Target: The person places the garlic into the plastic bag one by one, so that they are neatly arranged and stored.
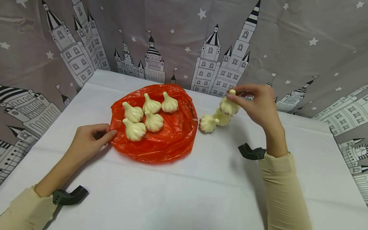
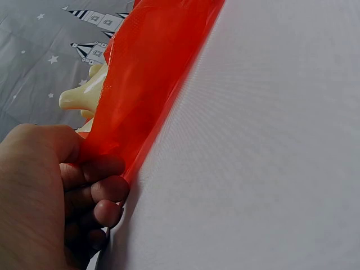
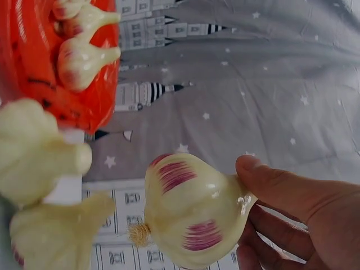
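Note:
A red plastic bag (image 1: 172,145) lies spread on the white table with several garlic bulbs (image 1: 134,130) on it. My left hand (image 1: 90,140) pinches the bag's left edge between thumb and fingers; the left wrist view shows the red film (image 2: 146,84) rising from that grip. On the right, my right hand (image 1: 257,102) holds one garlic bulb (image 3: 197,214) by its stem, above the table. That bulb has purple streaks and a tuft of roots. Below it, two more garlic bulbs (image 1: 208,123) lie beside the bag's right edge.
The white tabletop (image 1: 172,198) stretches in front of the bag. Behind and at both sides hangs a grey cloth (image 1: 178,38) printed with castles and stars. Each wrist wears a black camera mount (image 1: 70,195).

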Motion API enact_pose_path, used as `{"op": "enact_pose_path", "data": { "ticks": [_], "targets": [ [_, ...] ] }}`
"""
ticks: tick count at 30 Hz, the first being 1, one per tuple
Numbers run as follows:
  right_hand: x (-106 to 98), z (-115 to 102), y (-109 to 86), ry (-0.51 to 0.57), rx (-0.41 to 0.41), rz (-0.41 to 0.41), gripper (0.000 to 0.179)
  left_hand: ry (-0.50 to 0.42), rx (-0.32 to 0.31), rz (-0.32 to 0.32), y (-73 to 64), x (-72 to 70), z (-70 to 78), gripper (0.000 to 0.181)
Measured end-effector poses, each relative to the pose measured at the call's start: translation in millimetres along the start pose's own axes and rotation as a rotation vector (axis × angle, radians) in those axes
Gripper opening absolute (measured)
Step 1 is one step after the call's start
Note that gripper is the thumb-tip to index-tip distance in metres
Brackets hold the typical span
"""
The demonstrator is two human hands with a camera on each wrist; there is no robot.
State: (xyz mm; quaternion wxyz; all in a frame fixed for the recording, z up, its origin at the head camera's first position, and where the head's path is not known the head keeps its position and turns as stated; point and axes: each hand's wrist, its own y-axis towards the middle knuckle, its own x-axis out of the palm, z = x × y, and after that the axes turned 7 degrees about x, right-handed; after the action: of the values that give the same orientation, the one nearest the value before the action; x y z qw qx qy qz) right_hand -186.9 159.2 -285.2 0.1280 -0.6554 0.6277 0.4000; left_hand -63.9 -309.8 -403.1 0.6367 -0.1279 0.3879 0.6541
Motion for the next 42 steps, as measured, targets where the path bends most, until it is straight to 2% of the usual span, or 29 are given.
{"op": "enact_pose_path", "data": {
  "ticks": [4,11,22,29,35,42],
  "targets": [
    [9.6,-9.0,5.9,0.012,-0.013,-0.031,0.022,-0.019,-0.008,0.002,-0.3,0.9,-0.1,0.012],
    [29.2,-25.8,13.0,0.057,-0.042,-0.074,0.019,0.016,0.018,-0.006,-1.3,-0.9,0.2,0.011],
    [64.4,-56.8,22.3,0.08,-0.091,-0.158,0.018,0.013,0.016,-0.007,-1.6,-0.7,0.9,0.013],
    [86.3,-65.4,26.4,0.076,-0.144,-0.215,0.018,0.012,0.016,-0.007,-1.3,-0.3,1.0,0.014],
    [99.7,-67.9,23.3,0.081,-0.128,-0.257,0.017,0.01,0.018,-0.007,-1.4,-0.6,0.6,0.013],
    [119.0,-71.6,20.2,0.038,-0.121,-0.31,0.022,0.0,0.01,0.004,-0.8,-0.5,-0.6,0.014]
  ]
}}
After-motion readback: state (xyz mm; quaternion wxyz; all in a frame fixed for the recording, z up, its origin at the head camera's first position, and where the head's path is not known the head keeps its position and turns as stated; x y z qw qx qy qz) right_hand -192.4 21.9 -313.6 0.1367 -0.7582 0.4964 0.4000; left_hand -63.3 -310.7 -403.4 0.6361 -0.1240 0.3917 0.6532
